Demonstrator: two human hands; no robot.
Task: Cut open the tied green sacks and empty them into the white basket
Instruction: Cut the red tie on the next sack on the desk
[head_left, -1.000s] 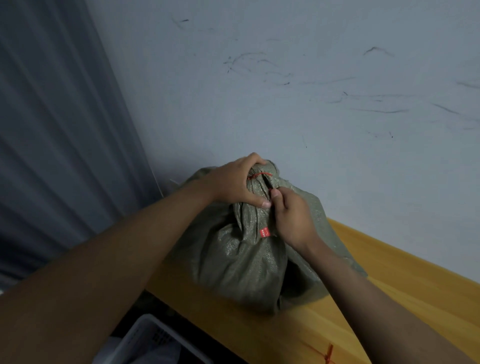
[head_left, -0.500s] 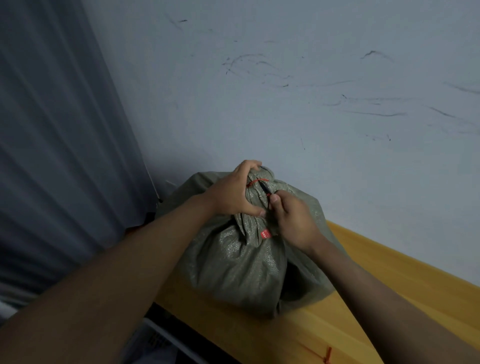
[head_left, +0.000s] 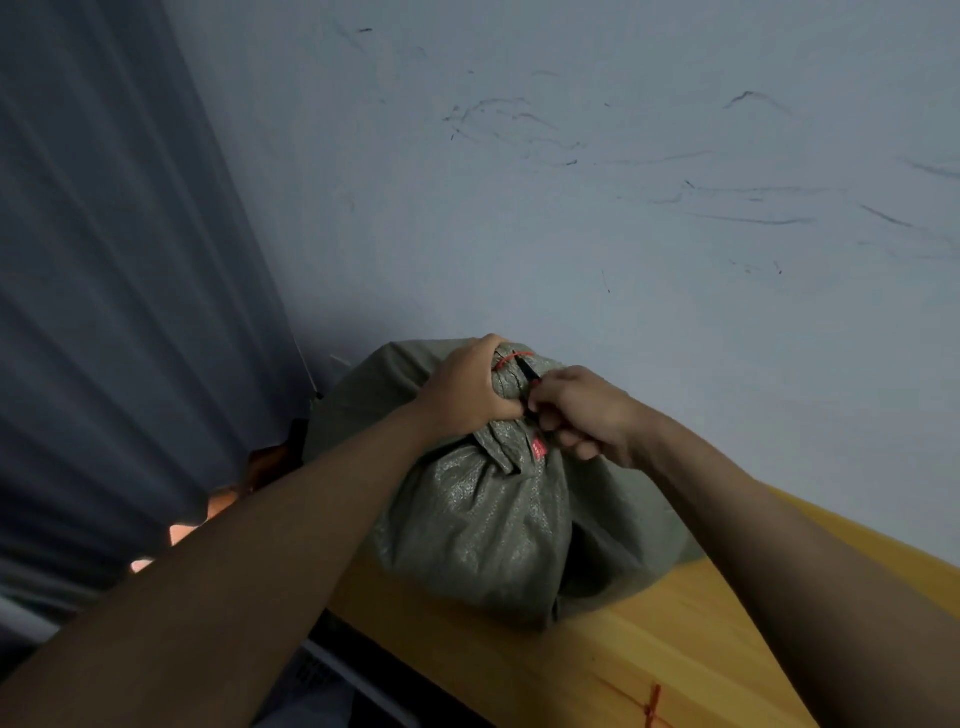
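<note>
**Soft sack, held at the neck while the tie is worked**

I take the green sack (head_left: 483, 525) as my landmark. It sits on the yellow tabletop (head_left: 649, 670), against the wall (head_left: 571, 208), full and slumped. I judge it soft, woven and a little slick, with enough weight to stay put. The best hold is the gathered neck at its top, just below the red tie (head_left: 511, 358). My left hand (head_left: 467, 389) has its grip curled round that neck. My right hand (head_left: 582, 415), on the sack's right shoulder, has fingers closed on a thin dark tool (head_left: 525, 370), whose tip points up at the tie. A white rim, perhaps the basket (head_left: 337, 675), shows below the sack's near left, under the tabletop edge.
</note>
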